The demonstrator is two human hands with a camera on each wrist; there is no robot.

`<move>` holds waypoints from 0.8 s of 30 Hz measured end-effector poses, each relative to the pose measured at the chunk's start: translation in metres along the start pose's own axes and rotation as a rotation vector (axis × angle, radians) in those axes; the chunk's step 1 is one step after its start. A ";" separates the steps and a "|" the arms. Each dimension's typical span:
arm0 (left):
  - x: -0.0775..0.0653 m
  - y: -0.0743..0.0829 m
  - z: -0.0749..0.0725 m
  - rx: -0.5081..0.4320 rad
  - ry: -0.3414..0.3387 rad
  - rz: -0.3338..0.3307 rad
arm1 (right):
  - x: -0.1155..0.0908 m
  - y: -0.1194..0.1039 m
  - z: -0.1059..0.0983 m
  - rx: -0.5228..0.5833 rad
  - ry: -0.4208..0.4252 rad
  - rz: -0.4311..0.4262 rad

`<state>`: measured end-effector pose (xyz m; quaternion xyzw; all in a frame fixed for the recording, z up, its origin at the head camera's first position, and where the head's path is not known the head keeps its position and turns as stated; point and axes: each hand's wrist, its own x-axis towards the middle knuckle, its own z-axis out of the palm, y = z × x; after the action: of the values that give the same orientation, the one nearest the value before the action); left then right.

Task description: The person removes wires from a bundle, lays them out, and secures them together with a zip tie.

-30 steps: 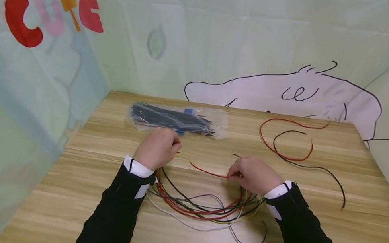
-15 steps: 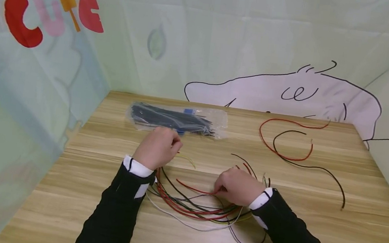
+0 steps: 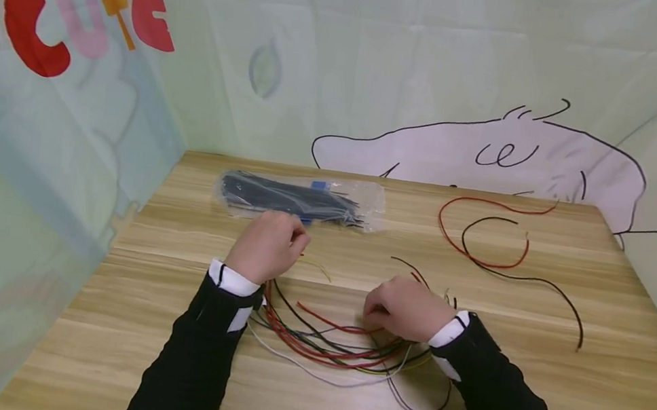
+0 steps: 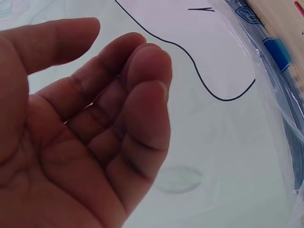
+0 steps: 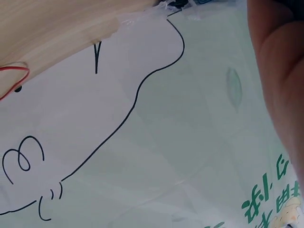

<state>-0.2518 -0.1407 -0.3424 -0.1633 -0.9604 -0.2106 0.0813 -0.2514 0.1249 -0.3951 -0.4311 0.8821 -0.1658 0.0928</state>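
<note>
A loose bundle of thin electrical wires (image 3: 316, 354), red, black, yellow, white and purple, curves across the wooden table between both wrists. My left hand (image 3: 268, 247) hovers over the bundle's left end. In the left wrist view the left hand (image 4: 109, 118) has loosely bent fingers, the thumb stands apart, and nothing lies between them. My right hand (image 3: 408, 308) is over the right part of the bundle, fingertips down near a red wire (image 3: 323, 318) whose free end points left. Its fingertips are mostly hidden, so I cannot tell whether they pinch a wire.
Behind the left hand lies a clear plastic bag of black cable ties (image 3: 286, 198). At the back right are a separate red wire (image 3: 445, 229) and black wire (image 3: 546, 283). A printed cloth backdrop (image 3: 300, 37) rises along the table's back edge.
My right hand brought the red wire down and left from above the bundle, then shifted slightly right while the wire's free end stayed put. The left hand has hardly moved.
</note>
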 end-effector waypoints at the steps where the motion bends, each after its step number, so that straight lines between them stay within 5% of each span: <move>1: -0.002 0.002 0.000 0.000 0.003 0.002 | -0.004 0.000 -0.005 0.006 0.020 0.017; 7: -0.010 0.015 0.001 -0.004 0.037 0.034 | -0.034 0.022 -0.039 0.063 0.096 0.217; 14: -0.014 0.030 0.002 -0.001 0.104 0.146 | -0.082 0.097 -0.068 -0.005 0.130 0.502; 18: -0.022 0.031 0.002 -0.010 0.122 0.173 | -0.097 0.124 -0.069 -0.041 0.123 0.568; 24: -0.041 0.027 0.006 0.009 0.091 0.185 | -0.088 0.145 -0.058 -0.057 0.169 0.624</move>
<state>-0.2046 -0.1260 -0.3470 -0.2410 -0.9375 -0.2051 0.1449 -0.3212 0.2900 -0.3937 -0.1272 0.9805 -0.1397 0.0535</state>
